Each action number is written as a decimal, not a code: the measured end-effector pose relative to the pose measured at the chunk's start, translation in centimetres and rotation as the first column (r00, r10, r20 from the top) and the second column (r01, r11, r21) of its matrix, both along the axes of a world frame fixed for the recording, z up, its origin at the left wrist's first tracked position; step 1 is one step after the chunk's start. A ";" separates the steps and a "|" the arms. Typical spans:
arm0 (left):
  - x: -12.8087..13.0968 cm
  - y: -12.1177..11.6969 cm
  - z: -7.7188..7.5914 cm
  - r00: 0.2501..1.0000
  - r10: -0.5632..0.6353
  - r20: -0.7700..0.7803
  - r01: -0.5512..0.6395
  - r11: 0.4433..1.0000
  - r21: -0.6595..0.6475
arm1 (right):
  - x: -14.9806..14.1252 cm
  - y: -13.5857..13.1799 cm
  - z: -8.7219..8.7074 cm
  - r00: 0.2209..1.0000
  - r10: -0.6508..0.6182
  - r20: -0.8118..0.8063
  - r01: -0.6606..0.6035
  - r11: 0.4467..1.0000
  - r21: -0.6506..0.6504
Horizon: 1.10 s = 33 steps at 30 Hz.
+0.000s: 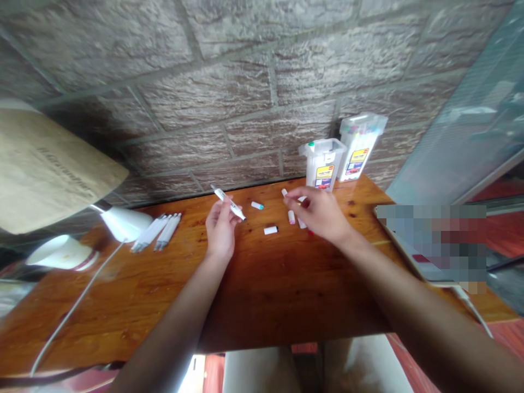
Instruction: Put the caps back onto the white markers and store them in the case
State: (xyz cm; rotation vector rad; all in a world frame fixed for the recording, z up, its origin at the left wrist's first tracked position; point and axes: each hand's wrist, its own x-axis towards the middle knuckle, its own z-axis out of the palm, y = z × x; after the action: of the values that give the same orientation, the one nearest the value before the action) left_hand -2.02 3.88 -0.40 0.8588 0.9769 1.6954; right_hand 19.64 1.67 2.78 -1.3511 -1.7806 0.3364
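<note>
In my left hand (pixel 221 226) is a white marker (pixel 228 203), pinched between thumb and fingers and slanting down to the right, its lower end dark. My right hand (pixel 319 213) is closed in a pinch over a group of small white caps at the right; what its fingertips hold, if anything, I cannot make out. Below those fingers lies a pink-ended cap (pixel 291 217), with others partly hidden by the hand. Between my hands are a teal-ended cap (pixel 257 206) and a black-ended cap (pixel 271 230).
Several white markers (pixel 158 232) lie at the left near a white lamp (pixel 126 222) and a paper cup (pixel 63 252). Against the brick wall stand two clear marker boxes, a nearer one (pixel 315 158) and a fuller one (pixel 355 144). A laptop (pixel 409 256) is on the right.
</note>
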 end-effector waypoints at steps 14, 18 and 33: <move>0.3 -0.2 0.0 0.999 0.003 -0.052 -0.002 1.000 0.017 | -3.9 -1.8 -2.8 0.831 0.314 0.458 -0.292 0.949 -0.119; 0.4 -0.3 0.0 0.998 -0.004 -0.061 0.005 1.000 0.023 | -3.6 -1.8 -2.5 0.869 0.333 0.366 -0.294 0.943 -0.157; 0.7 -0.3 -0.4 0.992 -0.055 -0.110 0.058 0.998 0.017 | -3.6 -1.9 -2.2 0.923 0.294 0.247 -0.265 0.953 -0.144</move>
State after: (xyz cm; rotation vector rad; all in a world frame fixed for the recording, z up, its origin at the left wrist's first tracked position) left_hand -1.34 3.59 -0.81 0.9924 1.0005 1.6267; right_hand 16.03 -0.23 0.54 -1.2606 -2.2184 0.4266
